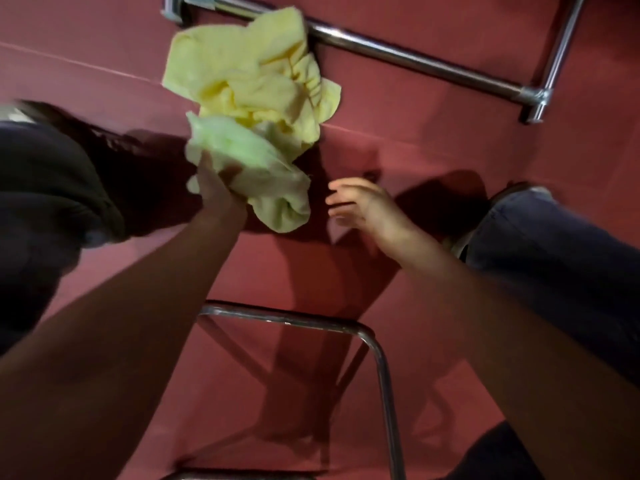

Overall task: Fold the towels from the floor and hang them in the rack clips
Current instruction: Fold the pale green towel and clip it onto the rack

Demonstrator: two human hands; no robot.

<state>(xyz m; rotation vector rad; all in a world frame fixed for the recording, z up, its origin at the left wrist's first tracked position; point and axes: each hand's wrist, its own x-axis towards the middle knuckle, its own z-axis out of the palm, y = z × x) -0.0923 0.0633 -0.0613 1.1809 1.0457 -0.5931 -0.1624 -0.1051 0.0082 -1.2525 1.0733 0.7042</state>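
Observation:
A crumpled yellow towel [252, 74] lies on the red floor, partly against the rack's base bar. A pale green towel [256, 168] is bunched just in front of it, and my left hand [218, 188] grips it from below, lifted off the floor. My right hand [363, 202] hovers a little to the right of the green towel with fingers loosely spread, holding nothing. No rack clips are in view.
The rack's chrome base bar [415, 60] crosses the top of the view with an upright [561, 43] at the right. A chrome tube frame [377, 358] stands close below my arms. My legs [554, 251] flank the red floor [450, 161].

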